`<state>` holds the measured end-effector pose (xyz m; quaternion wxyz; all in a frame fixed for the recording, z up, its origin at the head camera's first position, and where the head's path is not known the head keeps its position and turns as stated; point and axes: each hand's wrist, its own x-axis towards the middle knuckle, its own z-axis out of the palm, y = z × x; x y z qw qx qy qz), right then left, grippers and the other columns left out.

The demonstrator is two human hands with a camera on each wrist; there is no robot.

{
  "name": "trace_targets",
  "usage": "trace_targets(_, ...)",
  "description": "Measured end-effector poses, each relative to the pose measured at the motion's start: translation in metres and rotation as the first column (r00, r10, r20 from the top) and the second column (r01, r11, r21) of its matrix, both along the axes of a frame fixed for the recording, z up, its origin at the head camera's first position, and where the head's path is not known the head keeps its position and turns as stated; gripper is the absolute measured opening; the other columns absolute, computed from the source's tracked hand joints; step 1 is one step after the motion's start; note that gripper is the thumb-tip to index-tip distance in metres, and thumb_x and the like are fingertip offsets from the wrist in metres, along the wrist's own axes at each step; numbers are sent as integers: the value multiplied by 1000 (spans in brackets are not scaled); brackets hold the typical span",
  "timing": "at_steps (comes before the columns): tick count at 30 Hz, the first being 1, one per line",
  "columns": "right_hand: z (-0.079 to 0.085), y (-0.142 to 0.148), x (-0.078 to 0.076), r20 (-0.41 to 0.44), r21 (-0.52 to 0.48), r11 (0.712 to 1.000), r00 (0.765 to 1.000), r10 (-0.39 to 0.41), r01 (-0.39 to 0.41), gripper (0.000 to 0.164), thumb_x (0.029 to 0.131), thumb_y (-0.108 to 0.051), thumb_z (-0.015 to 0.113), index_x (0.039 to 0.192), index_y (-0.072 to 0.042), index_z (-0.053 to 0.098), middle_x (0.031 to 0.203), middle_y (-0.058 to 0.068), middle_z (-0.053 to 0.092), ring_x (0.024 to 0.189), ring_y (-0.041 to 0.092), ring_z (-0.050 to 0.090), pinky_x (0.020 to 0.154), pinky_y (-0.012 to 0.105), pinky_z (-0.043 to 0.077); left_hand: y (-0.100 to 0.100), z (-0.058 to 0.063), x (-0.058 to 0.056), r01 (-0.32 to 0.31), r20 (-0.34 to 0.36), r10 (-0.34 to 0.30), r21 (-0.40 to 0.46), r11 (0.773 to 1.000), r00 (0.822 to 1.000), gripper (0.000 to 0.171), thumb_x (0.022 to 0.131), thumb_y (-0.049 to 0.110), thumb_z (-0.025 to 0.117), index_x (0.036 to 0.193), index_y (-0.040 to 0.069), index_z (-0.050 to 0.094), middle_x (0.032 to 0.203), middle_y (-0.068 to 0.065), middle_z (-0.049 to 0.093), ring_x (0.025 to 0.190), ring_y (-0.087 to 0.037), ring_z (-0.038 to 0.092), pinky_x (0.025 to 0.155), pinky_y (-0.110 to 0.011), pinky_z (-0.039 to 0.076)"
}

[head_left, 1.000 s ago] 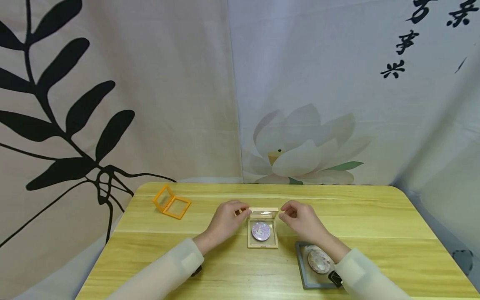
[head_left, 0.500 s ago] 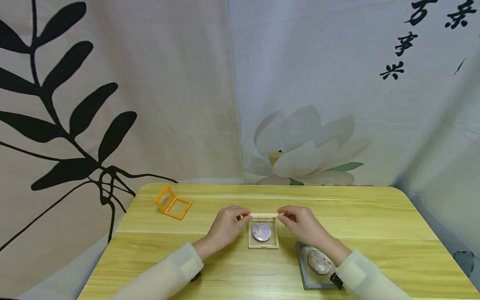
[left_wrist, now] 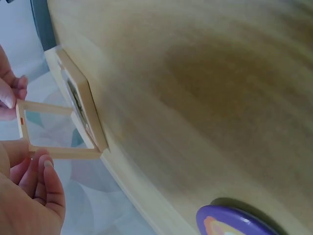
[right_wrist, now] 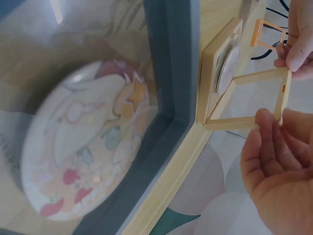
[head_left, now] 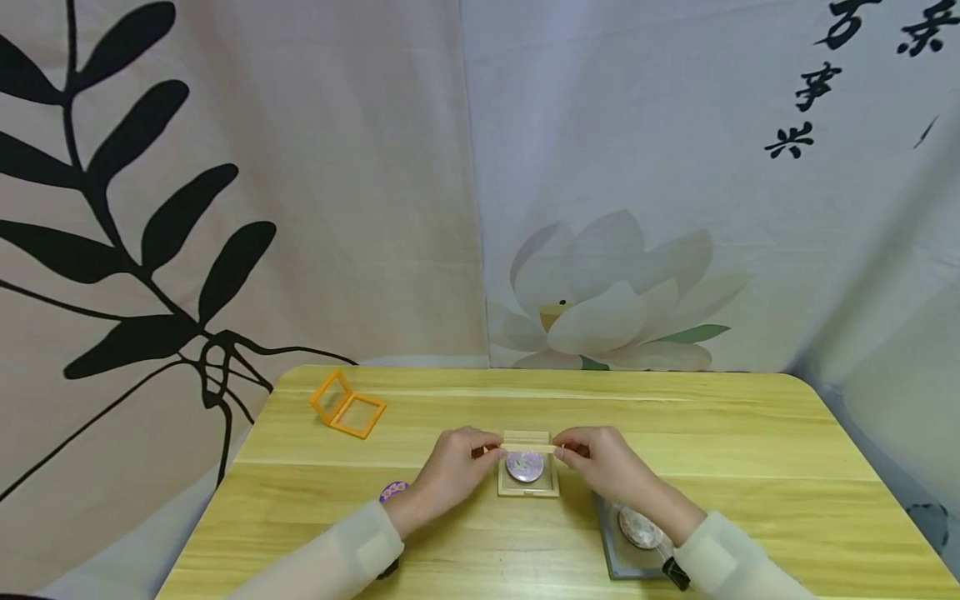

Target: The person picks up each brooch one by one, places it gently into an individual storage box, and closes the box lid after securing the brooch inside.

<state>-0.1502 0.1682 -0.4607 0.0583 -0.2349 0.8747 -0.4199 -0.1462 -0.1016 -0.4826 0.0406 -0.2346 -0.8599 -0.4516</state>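
A cream hinged display frame (head_left: 528, 492) with clear film windows lies in the middle of the table. Its lid (left_wrist: 61, 152) stands raised off the base, tilted towards the person in the head view. On the base's film sits a round lilac badge (head_left: 525, 468), partly covered by the lid from above. My left hand (head_left: 467, 462) pinches the lid's left corner between thumb and fingers. At the opposite corner, my right hand (head_left: 603, 458) pinches the lid the same way, seen close in the right wrist view along the lid's side bar (right_wrist: 234, 122).
Under my right forearm lies a grey frame (head_left: 611, 550) holding a round patterned badge (head_left: 640, 528). A purple-rimmed badge (left_wrist: 239, 223) lies beside my left wrist, partly hidden in the head view. Back left, an orange frame (head_left: 358, 433) stands unfolded.
Both hands have taken hold of the lid's corners and swung it forward and down over the lilac badge. The purple-rimmed badge now shows beside the left wrist.
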Motion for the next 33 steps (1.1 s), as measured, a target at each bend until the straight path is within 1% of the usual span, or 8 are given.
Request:
trace_targets(7, -3, 1, 5, -15, 36, 998, 999, 47, -46, 14, 101, -4, 67, 111, 0, 77, 98, 9, 76, 72, 6, 60, 61, 25, 53, 1, -3, 9, 17, 27, -17, -6, 1000, 999, 16, 96, 5, 75, 110, 0, 80, 100, -8, 78, 82, -7, 66, 72, -22, 58)
trace_targets(13, -7, 3, 9, -6, 78, 992, 995, 96, -96, 14, 102, -4, 66, 112, 0, 76, 99, 9, 75, 80, 14, 68, 67, 25, 56, 1, -10, 13, 38, 42, -37, -8, 999, 998, 12, 96, 3, 74, 106, 1, 80, 102, -8, 78, 91, -11, 72, 79, -20, 58)
trace_targets(17, -9, 3, 10, -16, 106, 987, 992, 123, -120, 14, 101, -1, 66, 111, 1, 75, 99, 9, 76, 81, 11, 67, 68, 25, 56, 1, -13, 15, 48, 58, -46, -21, 999, 997, 10, 97, 4, 74, 104, 4, 81, 101, -6, 78, 89, -8, 71, 79, -20, 58)
trace_targets(21, -11, 3, 12, -38, 129, 981, 988, 151, -145, 13, 99, 2, 67, 109, 2, 75, 98, 10, 76, 81, 9, 68, 68, 24, 57, 1, -16, 17, 53, 86, -50, -38, 998, 995, 9, 97, 7, 74, 102, 6, 81, 97, -1, 78, 83, -3, 67, 75, -21, 57)
trace_targets(25, -12, 2, 13, -63, 153, 975, 983, 172, -160, 12, 97, 4, 69, 105, 1, 76, 96, 9, 77, 79, 6, 67, 67, 24, 57, 1, -17, 18, 66, 105, -60, -50, 997, 993, 8, 97, 9, 75, 101, 8, 81, 94, 2, 76, 80, -1, 64, 73, -22, 56)
trace_targets(30, -12, 1, 12, -51, 178, 968, 980, 191, -179, 10, 97, 3, 69, 103, -1, 76, 94, 7, 77, 75, 0, 61, 64, 23, 55, 2, -19, 20, 81, 112, -74, -60, 995, 991, 8, 96, 7, 76, 102, 8, 81, 94, 0, 76, 80, -1, 62, 72, -21, 56)
trace_targets(33, -13, 1, 12, -43, 188, 964, 979, 199, -188, 10, 97, 3, 70, 102, -2, 76, 94, 6, 76, 76, 0, 62, 64, 23, 55, 3, -20, 21, 94, 115, -86, -67, 993, 990, 9, 95, 5, 76, 103, 7, 81, 95, -1, 77, 80, 0, 62, 73, -21, 56)
